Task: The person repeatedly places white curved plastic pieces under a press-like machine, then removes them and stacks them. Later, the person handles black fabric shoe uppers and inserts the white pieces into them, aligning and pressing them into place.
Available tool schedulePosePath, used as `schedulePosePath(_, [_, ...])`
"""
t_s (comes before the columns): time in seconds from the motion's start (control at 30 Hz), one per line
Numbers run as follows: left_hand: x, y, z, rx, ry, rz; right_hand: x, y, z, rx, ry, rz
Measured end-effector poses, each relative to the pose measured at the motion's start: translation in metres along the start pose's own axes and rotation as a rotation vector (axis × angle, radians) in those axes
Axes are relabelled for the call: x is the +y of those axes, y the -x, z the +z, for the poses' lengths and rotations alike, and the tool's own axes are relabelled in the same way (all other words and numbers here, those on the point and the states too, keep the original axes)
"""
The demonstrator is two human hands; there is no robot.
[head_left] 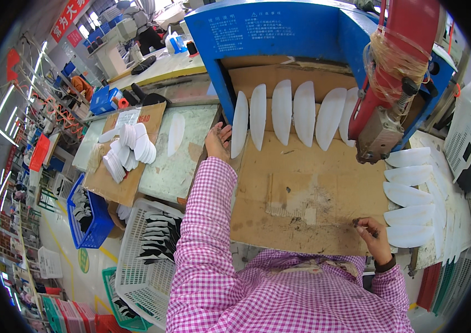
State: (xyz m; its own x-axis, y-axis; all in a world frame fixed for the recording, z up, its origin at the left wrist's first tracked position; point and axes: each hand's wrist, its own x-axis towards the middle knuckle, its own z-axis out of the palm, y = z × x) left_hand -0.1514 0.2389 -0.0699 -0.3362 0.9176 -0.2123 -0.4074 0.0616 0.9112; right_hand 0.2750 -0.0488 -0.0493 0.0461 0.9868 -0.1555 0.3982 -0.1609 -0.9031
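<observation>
Several white half-moon pieces (281, 112) stand in a row across the far side of the brown cardboard work surface (324, 166), in front of the blue machine (269, 33). My left hand (218, 142) is beside the leftmost white piece (239, 125), its fingers loosely bent and apart; whether it touches the piece I cannot tell. Over the near right corner of the cardboard is my right hand (375, 238), thumb and fingertips brought together. A small dark bit shows at those fingertips, too small to name. More white half-moon pieces (408, 213) lie fanned in a stack at the right.
A red machine arm (407, 50) with a metal head (378, 136) hangs over the row's right end. On the left table, white cut pieces (130, 145) are piled on cardboard. White (135, 272) and blue (94, 233) baskets stand at lower left, holding dark and white pieces.
</observation>
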Motion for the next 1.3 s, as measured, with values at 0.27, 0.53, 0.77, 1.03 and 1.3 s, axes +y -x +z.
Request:
schedulePosePath(0.27, [-0.009, -0.009, 0.003, 0.275, 0.138, 0.236, -0.005, 0.007, 0.0, -0.007, 0.028, -0.007])
schedulePosePath(0.53, [0.018, 0.07, -0.075, 0.085, -0.014, 0.279, -0.013, 0.008, 0.011, -0.075, -0.171, -0.056])
schedulePosePath(0.77, [0.078, 0.103, -0.227, 0.337, -0.385, 0.425, -0.04, 0.002, 0.036, -0.23, -0.097, -0.1])
schedulePosePath(1.03, [0.094, 0.163, -0.392, 0.66, -0.387, 0.333, -0.048, -0.003, 0.063, -0.337, 0.075, -0.13])
schedulePosePath(1.3, [-0.096, 0.237, -0.505, 0.771, -0.925, -0.244, -0.055, 0.003, 0.08, -0.399, 0.164, -0.122])
